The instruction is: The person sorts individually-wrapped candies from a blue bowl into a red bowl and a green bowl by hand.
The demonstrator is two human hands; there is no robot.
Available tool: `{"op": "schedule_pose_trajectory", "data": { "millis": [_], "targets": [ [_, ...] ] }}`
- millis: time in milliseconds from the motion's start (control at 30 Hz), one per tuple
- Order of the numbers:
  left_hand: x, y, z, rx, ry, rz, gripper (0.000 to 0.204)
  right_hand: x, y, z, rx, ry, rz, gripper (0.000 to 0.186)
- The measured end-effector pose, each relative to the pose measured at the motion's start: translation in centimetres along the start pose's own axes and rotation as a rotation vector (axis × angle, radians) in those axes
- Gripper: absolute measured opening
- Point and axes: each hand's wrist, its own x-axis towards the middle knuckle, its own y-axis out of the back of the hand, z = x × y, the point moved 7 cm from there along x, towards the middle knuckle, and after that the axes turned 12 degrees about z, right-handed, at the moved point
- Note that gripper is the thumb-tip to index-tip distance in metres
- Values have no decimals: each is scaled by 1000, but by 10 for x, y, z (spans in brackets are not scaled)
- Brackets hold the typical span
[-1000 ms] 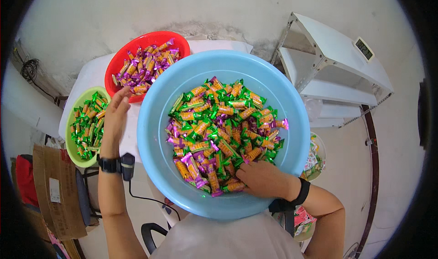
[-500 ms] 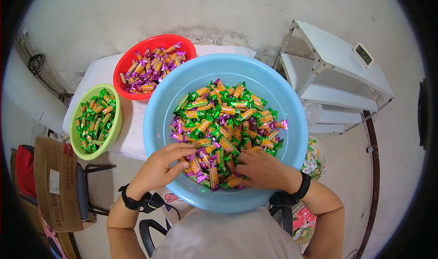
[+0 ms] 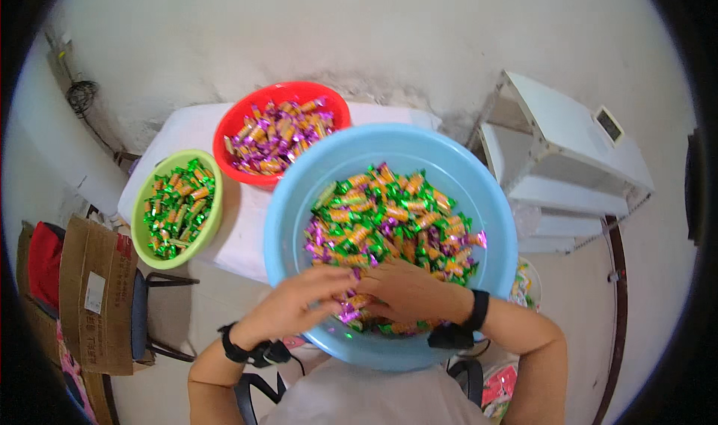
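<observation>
A cord [image 3: 301, 363] trails from a person's left wrist near the rim of a big blue basin [image 3: 286, 230], where a quick reach could snag it. Above the basin's near side, the left hand [image 3: 305, 303] and right hand [image 3: 415, 294] overlap. The left one's fingers curve loosely by a scrap of purple wrapper; blur leaves it unclear whether they grip it. The right one bends down to the heap, its fingertips hidden, its hold impossible to tell. Snacks [image 3: 393, 219] in green and purple wrappers lie jumbled across the basin, so the wrong color could come up with the right one, and crossed fingers could fumble either. Beyond, a green bowl [image 3: 161, 262] of green-wrapped snacks sits at the edge of a white worktop [image 3: 243, 215], where a bumped forearm could tip it. Farther back, purple-wrapped snacks reach the rim of a red bowl [image 3: 254, 176]; a hasty toss could bounce out.
</observation>
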Motion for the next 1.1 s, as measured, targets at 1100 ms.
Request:
{"op": "schedule_pose_trajectory", "data": {
  "millis": [1100],
  "targets": [
    [68, 112, -154, -320, 445, 461, 33, -4, -39, -7, 101, -64, -172, 38]
  ]
}}
